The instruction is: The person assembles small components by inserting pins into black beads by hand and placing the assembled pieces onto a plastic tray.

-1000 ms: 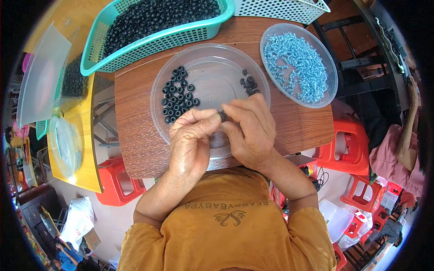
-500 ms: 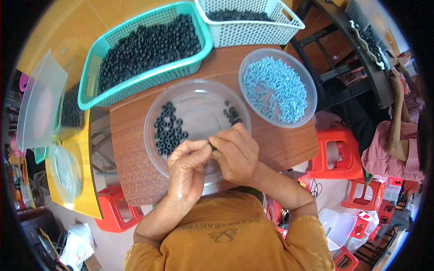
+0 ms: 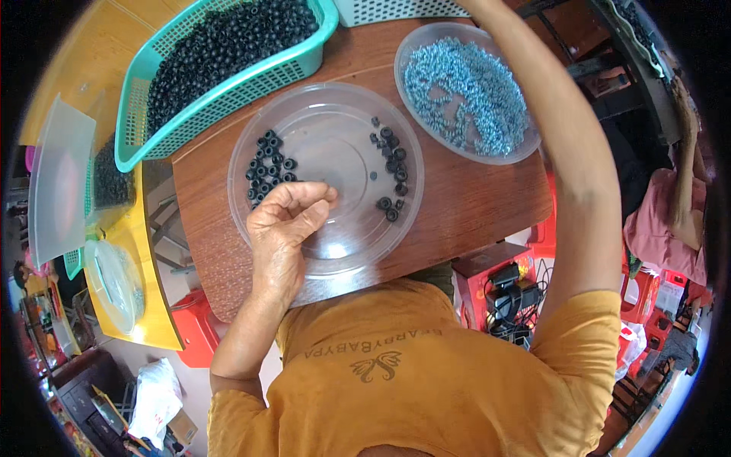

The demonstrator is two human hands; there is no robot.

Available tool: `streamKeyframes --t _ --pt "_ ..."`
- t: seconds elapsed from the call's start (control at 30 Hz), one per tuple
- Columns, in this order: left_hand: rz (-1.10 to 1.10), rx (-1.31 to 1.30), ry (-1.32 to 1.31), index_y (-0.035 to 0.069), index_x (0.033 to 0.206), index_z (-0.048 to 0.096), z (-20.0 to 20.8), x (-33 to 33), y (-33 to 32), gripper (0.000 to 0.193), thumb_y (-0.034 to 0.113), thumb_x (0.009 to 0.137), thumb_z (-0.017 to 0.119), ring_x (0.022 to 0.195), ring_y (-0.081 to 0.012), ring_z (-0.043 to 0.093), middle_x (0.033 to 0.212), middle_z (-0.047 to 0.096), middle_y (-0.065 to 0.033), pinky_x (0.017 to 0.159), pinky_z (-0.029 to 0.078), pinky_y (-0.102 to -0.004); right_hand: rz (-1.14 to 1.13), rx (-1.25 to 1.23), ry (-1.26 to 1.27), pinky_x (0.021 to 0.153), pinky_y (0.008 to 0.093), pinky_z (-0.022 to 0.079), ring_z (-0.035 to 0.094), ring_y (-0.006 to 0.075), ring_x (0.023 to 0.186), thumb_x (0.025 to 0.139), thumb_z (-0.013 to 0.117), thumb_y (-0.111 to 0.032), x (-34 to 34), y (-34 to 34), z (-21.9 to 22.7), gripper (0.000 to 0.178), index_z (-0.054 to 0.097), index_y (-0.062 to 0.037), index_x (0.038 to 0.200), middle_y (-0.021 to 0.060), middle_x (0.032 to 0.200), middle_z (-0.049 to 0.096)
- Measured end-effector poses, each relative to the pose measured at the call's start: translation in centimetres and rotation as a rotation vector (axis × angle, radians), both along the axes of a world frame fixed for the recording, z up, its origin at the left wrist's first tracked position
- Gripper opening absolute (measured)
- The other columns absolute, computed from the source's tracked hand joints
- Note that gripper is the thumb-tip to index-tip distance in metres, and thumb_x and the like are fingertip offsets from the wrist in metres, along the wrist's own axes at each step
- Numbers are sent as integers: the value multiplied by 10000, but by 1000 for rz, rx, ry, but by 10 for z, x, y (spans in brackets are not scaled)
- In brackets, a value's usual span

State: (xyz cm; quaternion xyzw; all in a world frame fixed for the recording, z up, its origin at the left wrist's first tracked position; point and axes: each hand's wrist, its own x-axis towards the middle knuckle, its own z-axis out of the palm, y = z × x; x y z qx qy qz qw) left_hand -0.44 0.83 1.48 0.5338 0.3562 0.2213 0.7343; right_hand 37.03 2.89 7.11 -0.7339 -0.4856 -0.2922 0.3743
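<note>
Head cam: we see both hands apart now, vs. 0.5 s ago when they met over the clear round tray (image 3: 324,133). L hand (image 3: 285,217) is about where it was, over the tray's L half, fingers curled, thumb tip near the index tip w/ little gap; can't tell if anything's pinched there. R hand (image 3: 474,5) has gone from the tray to the top edge, by the white basket (image 3: 400,11); it's mostly cut off, fingers out of frame, so we can't tell how open it is or if it has anything. R forearm now crosses the R side, passing over the edge of the bowl (image 3: 487,158) of light-blue beads (image 3: 487,84).

Black ring pcs sit in two grps in the tray: L grp (image 3: 289,164) just above L hand, partly hidden by it; R grp (image 3: 391,165) in a loose line along the R wall, more of it visible now w/ R hand gone. One small dark pc (image 3: 373,175) lies apart, just L of the R grp. We note the whole view has shifted a bit, too. Teal basket (image 3: 236,104), full of black pcs, is at upper L; tray and bowl rest on the brown tabletop (image 3: 487,198).
</note>
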Motion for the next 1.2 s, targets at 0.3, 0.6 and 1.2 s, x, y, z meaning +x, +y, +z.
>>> streamKeyframes --t 0.3,0.6,1.2 --pt "-551 1146 -1 53 937 650 3 35 -16 326 -72 636 665 796 -290 584 868 607 -94 696 454 -378 -134 -38 -49 733 511 480 607 447 784 677 573 -54 -13 -36 4 142 593 33 788 277 740 611" --pt "-809 1596 83 53 918 627 -11 55 -21 307 -2 623 689 789 -277 580 815 575 -84 694 446 -386 159 -39 184 728 432 465 586 373 830 761 579 -66 -76 -104 -20 173 605 57 881 231 837 613" --pt "-100 -312 -181 -53 1028 628 8 22 -7 194 -8 840 629 767 -172 659 895 682 -129 671 506 -229 475 75 487 631 383 450 556 293 738 736 668 -29 -231 -149 -60 133 610 -36 856 101 813 594"
